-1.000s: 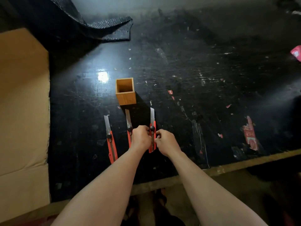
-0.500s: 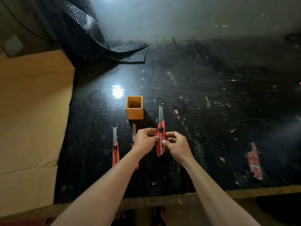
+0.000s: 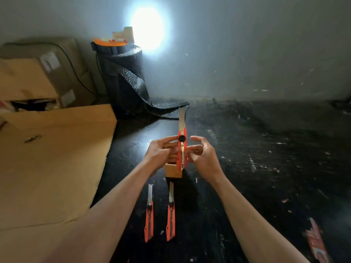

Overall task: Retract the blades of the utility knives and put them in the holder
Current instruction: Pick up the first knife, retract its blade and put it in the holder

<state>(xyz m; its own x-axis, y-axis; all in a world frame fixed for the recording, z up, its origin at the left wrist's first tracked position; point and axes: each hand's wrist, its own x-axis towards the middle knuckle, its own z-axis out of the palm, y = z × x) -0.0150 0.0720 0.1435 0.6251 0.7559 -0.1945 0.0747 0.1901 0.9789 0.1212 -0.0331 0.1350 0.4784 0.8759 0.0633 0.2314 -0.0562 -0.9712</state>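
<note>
while the blade is out, we keep the held utility knife [image 3: 182,151] upright with the left hand [image 3: 161,155] closed round its body, above the wooden holder [image 3: 172,172]. the right hand [image 3: 202,155] hovers beside it, fingers loosely open, holding nothing. best next: loosen the black knob [image 3: 182,138] and draw the blade fully in before lowering. against the earlier frame the knife is raised higher, and the right hand has let go. two more knives [image 3: 149,215] lie on the bench [image 3: 247,186], blades out.
</note>
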